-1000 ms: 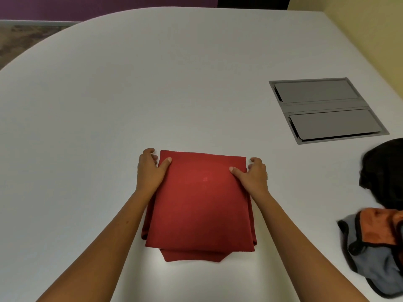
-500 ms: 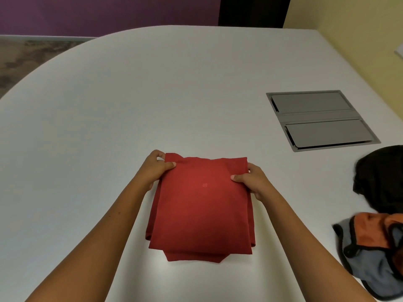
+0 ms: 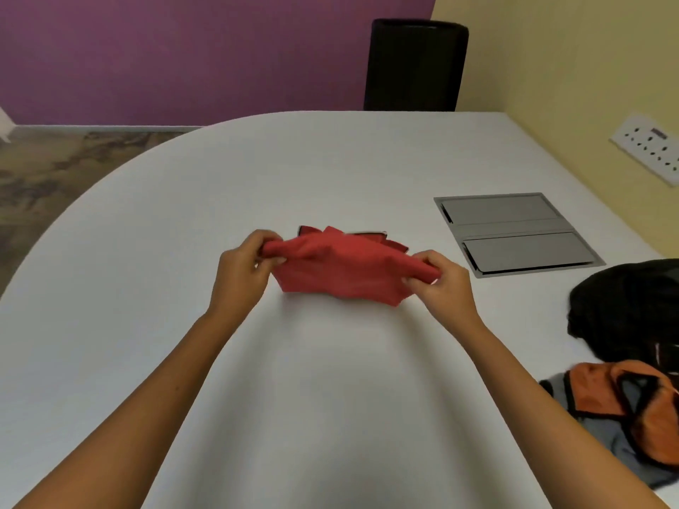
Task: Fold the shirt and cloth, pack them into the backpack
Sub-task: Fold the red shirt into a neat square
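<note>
A folded red shirt [image 3: 341,266] hangs lifted above the white table [image 3: 330,361], bunched between both hands. My left hand [image 3: 244,273] pinches its left end and my right hand [image 3: 439,282] pinches its right end. Its layered edges stick up behind the fold. At the right edge lies a grey and orange backpack [image 3: 621,409], partly cut off. A black cloth [image 3: 628,310] lies crumpled just beyond the backpack.
A grey metal cable hatch [image 3: 514,233] is set flush into the table at the right. A black chair back [image 3: 415,64] stands behind the far edge. A white socket plate [image 3: 650,150] is on the yellow wall at right.
The red shirt has left the table, where it lay flat, and is raised and moved away from me, bunched between both hands. The view has tilted up.
</note>
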Tool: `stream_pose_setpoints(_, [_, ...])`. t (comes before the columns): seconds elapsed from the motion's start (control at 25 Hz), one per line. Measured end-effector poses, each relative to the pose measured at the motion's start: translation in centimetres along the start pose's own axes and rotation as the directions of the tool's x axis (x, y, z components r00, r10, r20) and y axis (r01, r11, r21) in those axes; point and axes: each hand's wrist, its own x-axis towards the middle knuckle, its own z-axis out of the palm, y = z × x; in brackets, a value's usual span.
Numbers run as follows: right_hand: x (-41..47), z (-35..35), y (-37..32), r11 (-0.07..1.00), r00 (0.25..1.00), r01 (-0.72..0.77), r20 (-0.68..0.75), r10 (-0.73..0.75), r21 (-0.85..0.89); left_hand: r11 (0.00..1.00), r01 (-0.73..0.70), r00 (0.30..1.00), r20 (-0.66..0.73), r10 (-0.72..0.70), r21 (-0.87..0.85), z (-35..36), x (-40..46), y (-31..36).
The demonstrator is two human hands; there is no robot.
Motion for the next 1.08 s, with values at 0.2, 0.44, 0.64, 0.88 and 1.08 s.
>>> stream_pose_setpoints(0.2, [-10.2, 1.5, 7.5, 0.837, 0.903, 0.374, 0.362, -0.23, -0.4, 0.883, -0.352, 0.904, 0.359, 0.233, 0.311, 0.2, -14.0, -6.7])
stream_pose_setpoints(0.44, [-21.6, 2.3, 11.9, 0.723, 0.854, 0.462, 0.477, -0.206, -0.514, 0.824, -0.459, 0.739, 0.658, 0.146, 0.333, 1.3, -24.8, -7.6])
stream_pose_setpoints(0.64, [-25.9, 2.6, 12.3, 0.895, 0.957, 0.179, 0.282, -0.063, -0.409, 0.906, -0.154, 0.927, 0.375, -0.005, 0.394, 1.6, -29.0, -8.0])
stream_pose_setpoints(0.88, [-24.8, 3.4, 9.5, 0.604, 0.623, -0.778, 0.093, 0.776, 0.174, 0.494, 0.858, 0.513, 0.198, -0.835, -0.141, 2.9, -28.0, -4.1])
stream_pose_setpoints(1.08, [-23.0, 3.7, 9.4, 0.416, 0.491, -0.865, 0.3, 0.818, 0.282, 0.393, 0.905, 0.424, 0.397, -0.814, -0.16, 2.7, -26.9, -4.9])
